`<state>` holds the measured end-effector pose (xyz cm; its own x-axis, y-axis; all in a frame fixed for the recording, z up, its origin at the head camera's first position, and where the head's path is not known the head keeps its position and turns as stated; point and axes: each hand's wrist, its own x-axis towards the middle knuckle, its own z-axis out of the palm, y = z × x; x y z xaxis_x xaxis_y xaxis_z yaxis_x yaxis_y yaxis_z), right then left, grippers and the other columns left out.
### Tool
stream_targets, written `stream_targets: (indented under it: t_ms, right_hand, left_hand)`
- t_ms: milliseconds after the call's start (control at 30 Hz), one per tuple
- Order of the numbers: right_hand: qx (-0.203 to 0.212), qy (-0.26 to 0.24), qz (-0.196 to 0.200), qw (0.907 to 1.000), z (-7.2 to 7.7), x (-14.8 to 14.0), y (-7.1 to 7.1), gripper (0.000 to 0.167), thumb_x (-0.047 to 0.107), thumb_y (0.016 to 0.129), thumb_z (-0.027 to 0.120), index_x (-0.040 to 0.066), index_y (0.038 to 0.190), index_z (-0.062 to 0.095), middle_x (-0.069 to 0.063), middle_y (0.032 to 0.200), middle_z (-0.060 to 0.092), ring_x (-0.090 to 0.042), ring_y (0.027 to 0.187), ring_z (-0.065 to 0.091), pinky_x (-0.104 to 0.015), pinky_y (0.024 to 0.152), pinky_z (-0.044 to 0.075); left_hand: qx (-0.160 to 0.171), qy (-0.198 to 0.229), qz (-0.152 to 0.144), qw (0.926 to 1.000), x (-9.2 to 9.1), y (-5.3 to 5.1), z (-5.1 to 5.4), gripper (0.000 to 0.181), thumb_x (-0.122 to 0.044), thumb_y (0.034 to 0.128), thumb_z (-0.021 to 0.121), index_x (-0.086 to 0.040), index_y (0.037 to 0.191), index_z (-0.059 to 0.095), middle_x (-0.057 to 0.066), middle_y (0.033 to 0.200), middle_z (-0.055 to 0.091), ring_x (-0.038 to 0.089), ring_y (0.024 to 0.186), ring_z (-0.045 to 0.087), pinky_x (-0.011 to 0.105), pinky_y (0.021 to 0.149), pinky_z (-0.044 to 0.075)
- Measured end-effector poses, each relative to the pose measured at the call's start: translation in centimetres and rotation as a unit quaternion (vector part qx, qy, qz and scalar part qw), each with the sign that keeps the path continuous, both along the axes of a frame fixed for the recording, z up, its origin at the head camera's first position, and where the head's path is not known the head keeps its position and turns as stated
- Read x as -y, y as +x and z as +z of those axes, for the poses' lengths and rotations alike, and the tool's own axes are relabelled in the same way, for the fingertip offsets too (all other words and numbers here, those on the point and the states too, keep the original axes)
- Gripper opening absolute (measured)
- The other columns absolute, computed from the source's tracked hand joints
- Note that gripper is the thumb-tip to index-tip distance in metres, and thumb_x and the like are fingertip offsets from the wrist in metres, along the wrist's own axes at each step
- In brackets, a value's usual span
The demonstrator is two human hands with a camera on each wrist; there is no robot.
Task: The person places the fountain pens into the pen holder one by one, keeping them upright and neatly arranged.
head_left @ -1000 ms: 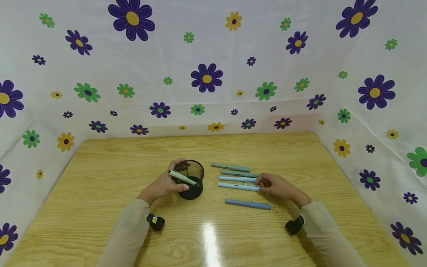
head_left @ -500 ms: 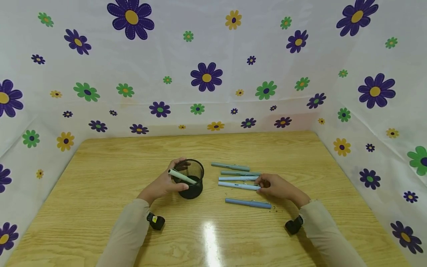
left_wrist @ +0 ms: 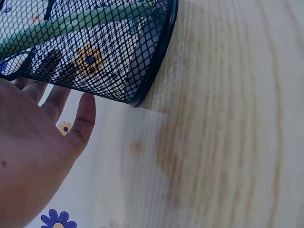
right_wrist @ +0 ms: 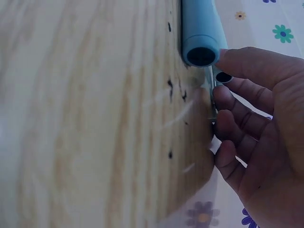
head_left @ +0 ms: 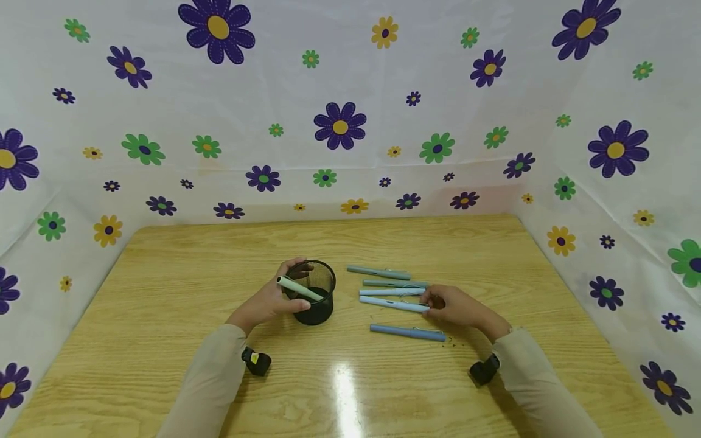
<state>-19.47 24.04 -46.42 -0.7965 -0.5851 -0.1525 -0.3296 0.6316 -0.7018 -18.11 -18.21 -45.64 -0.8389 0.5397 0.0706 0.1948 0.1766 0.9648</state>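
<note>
My left hand [head_left: 269,303] grips a black mesh pen cup [head_left: 314,312], thumb at the front and fingers around the far side. A pale green pen [head_left: 297,288] leans inside it, its end over the rim. My right hand [head_left: 459,308] pinches the right end of a pale blue pen [head_left: 391,303] between thumb and index finger. Another pale blue pen [head_left: 386,292] lies just behind, and farther back are two grey-green pens [head_left: 375,272]. A darker blue pen [head_left: 405,332] lies nearer me; in the right wrist view the thumb sits beside a blue pen end [right_wrist: 200,47].
The wooden table [head_left: 181,274] bears all of this. White flower-printed cloth [head_left: 361,79] stands around its back and sides. Small dark specks [head_left: 453,344] lie by the darker blue pen's right end. A black camera [head_left: 483,370] is strapped to each wrist.
The pinched pale blue pen has swivelled slightly, its left end now closer to the pale blue pen behind it. The left hand and pen cup stay in place.
</note>
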Motion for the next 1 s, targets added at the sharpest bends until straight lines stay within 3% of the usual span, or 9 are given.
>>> stream_targets:
  t_ms: [400,1000]
  right_hand:
    - [0.022,-0.022,-0.002,0.9995,0.6,-0.4,0.6,0.017,0.016,0.093,0.064,0.005,0.105,0.06,-0.004,0.089,0.062,-0.006,0.074,0.052,-0.023,0.065,0.046]
    - [-0.028,-0.022,-0.02,0.9992,2.1,-1.3,1.3,0.015,0.015,0.095,0.061,0.007,0.108,0.059,-0.003,0.089,0.061,-0.005,0.076,0.054,-0.025,0.065,0.048]
  left_hand:
    - [0.004,-0.011,0.007,0.9999,-0.1,0.1,0.3,0.092,-0.021,0.0843,0.074,-0.008,0.151,0.013,0.019,0.153,0.029,0.043,0.141,0.025,0.065,0.11,0.022]
    - [0.008,-0.006,0.01,0.9999,-0.2,0.2,0.1,0.09,-0.02,0.0853,0.074,-0.008,0.151,0.013,0.02,0.152,0.03,0.044,0.141,0.025,0.062,0.108,0.027]
